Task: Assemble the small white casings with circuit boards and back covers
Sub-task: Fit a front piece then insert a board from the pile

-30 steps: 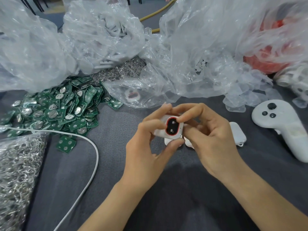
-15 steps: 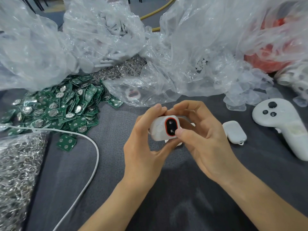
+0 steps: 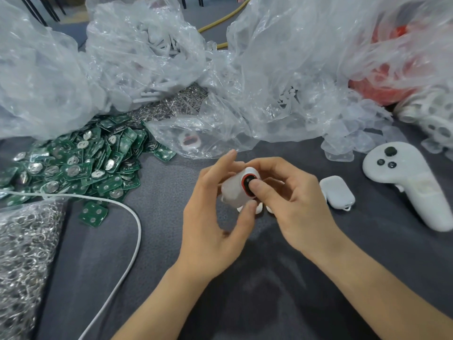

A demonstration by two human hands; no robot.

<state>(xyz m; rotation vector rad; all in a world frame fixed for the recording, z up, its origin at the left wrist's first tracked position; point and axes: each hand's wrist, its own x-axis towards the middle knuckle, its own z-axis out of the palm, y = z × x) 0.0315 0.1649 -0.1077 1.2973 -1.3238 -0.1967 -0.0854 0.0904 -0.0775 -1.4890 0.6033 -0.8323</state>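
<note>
The small white casing (image 3: 232,192) is a smooth, rounded plastic shell with a glossy red ring around a dark oval pad on its face. It is held clear of the grey, felt-like cloth (image 3: 171,241), caught between both hands. The left hand (image 3: 210,224) cradles it from the left, with the thumb tucked under the lower edge, the fingers behind it and the index finger reaching up nearly straight. The right hand (image 3: 296,200) closes on it from the right, fingers curled over the top, thumb pressed flat on the dark pad (hiding part of it).

Just under the grip lie small white plastic pieces (image 3: 259,209), partly hidden. Right of the grip rests another white casing (image 3: 337,191), and beyond it a matte white controller (image 3: 411,190). Left of the grip spreads a heap of green circuit boards (image 3: 73,165) with shiny round metal contacts, edged by a curving white cable (image 3: 133,224). Behind the grip, crinkled clear plastic bags (image 3: 282,69) pile up.
</note>
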